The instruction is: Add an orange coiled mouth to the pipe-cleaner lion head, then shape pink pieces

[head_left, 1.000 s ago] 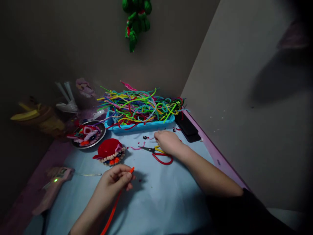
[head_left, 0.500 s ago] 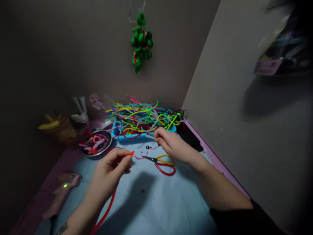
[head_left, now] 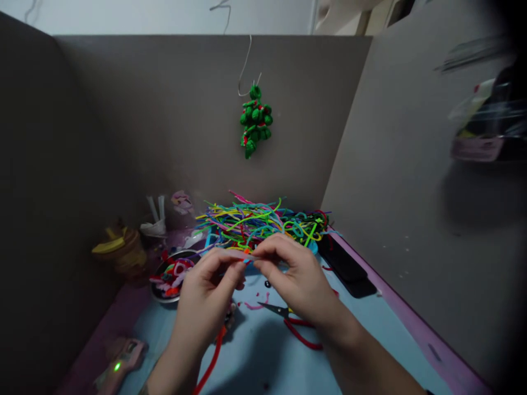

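Observation:
My left hand (head_left: 209, 291) and my right hand (head_left: 292, 271) meet above the blue work surface, fingers pinched. Between their fingertips is a small orange piece (head_left: 247, 253), blurred, probably fuzzy stem. A thin pale strip (head_left: 234, 254) lies across the fingertips of both hands; its material I cannot make out. Below my left hand, a red pipe cleaner (head_left: 214, 362) curves toward the front edge. Scissors (head_left: 284, 312) with red and yellow handles lie under my right hand, which partly hides them. Pink scraps (head_left: 255, 305) and a small black bead (head_left: 267, 284) are near the blades.
Behind my hands, a blue tray (head_left: 315, 247) overflows with colourful pipe cleaners (head_left: 255, 216). At left are a round dish (head_left: 167, 299) of fuzzy pieces and a pink device (head_left: 123, 359) with a green light. A black phone-like object (head_left: 349, 269) lies right. A green ornament (head_left: 255, 120) hangs behind.
My hands have come together; the pale strip in my right hand now meets the orange piece from my left. The view has tilted up, showing the top of the back panel.

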A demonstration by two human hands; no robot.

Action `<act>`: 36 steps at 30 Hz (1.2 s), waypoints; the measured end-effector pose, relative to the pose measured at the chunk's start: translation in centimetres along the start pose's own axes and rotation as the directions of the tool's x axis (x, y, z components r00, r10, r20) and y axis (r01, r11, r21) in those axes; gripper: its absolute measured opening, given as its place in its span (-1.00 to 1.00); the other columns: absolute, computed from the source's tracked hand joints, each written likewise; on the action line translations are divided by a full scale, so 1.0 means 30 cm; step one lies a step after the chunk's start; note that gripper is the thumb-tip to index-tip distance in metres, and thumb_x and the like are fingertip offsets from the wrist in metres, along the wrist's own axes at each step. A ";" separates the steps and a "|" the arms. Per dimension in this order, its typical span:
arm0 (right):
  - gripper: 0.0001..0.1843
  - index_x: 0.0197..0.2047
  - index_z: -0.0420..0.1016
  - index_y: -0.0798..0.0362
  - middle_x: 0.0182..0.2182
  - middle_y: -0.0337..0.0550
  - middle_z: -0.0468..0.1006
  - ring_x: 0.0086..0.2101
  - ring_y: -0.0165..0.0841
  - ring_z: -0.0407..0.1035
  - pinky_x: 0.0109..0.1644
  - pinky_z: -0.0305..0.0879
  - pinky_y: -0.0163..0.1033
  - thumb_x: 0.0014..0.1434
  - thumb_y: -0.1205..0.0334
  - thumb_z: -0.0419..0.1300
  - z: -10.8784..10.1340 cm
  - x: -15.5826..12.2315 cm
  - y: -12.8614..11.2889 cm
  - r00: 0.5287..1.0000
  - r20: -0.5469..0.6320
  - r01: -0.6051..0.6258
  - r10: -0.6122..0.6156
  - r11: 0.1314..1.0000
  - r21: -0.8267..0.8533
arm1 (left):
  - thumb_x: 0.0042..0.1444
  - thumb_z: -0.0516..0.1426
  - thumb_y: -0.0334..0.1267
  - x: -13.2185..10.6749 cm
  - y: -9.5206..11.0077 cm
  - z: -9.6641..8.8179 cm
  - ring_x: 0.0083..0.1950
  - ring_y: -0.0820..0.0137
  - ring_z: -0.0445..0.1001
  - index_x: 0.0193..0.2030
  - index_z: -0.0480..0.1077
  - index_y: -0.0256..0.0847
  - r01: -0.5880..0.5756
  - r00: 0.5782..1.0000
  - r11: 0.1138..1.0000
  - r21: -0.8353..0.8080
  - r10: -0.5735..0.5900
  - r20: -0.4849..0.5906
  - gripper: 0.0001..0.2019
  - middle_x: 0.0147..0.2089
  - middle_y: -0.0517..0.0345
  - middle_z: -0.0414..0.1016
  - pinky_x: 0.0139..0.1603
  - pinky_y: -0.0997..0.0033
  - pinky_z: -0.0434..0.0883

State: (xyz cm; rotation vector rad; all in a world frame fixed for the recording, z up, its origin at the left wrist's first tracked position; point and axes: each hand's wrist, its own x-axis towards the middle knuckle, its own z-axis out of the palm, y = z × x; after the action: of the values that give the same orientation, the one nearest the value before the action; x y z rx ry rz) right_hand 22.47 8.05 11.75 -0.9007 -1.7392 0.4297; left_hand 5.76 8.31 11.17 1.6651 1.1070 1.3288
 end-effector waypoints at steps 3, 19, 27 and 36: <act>-0.86 -0.39 0.45 0.03 -0.45 -0.28 0.50 -0.40 -0.44 0.37 -0.30 0.27 -0.33 0.17 0.44 0.22 0.010 0.012 0.012 1.000 0.003 -0.013 0.013 1.000 0.013 | 0.09 0.23 -0.18 0.015 -0.020 -0.001 -0.44 0.43 0.45 -0.33 0.55 -0.18 0.020 1.000 1.000 -0.001 -0.020 0.006 -0.87 -0.36 0.14 0.52 -0.45 0.50 0.40; -0.91 -0.32 0.46 0.02 -0.38 -0.23 0.46 -0.35 -0.41 0.35 -0.30 0.27 -0.31 0.18 0.40 0.19 0.008 0.015 0.036 0.993 0.027 -0.113 0.115 0.993 -0.040 | 0.06 0.21 -0.19 0.035 -0.034 -0.005 -0.49 0.46 0.39 -0.34 0.50 -0.22 0.054 0.995 0.998 -0.033 -0.056 -0.087 -0.86 -0.43 0.18 0.48 -0.52 0.53 0.38; -0.89 -0.29 0.48 0.03 -0.37 -0.23 0.49 -0.31 -0.40 0.39 -0.26 0.31 -0.31 0.15 0.43 0.18 0.017 0.006 0.033 0.990 0.023 -0.136 0.136 0.990 0.022 | 0.05 0.23 -0.16 0.032 -0.052 0.032 -0.48 0.43 0.41 -0.35 0.53 -0.24 0.121 0.993 0.989 -0.090 -0.118 0.029 -0.82 -0.40 0.13 0.47 -0.54 0.50 0.40; -0.82 -0.16 0.56 0.02 -0.35 -0.21 0.59 -0.34 -0.40 0.45 -0.30 0.36 -0.30 0.14 0.35 0.21 0.022 0.016 0.054 0.981 0.071 -0.188 0.181 0.976 0.111 | -0.01 0.26 -0.16 0.041 -0.057 0.023 -0.41 0.39 0.44 -0.38 0.52 -0.24 0.157 0.988 0.978 -0.136 -0.155 0.024 -0.83 -0.41 0.13 0.49 -0.47 0.50 0.40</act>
State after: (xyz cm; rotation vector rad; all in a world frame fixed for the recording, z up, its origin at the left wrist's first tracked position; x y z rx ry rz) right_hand 22.37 9.55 10.72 -0.9766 -1.6721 0.6813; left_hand 6.23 10.08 9.91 1.4548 1.0894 1.2618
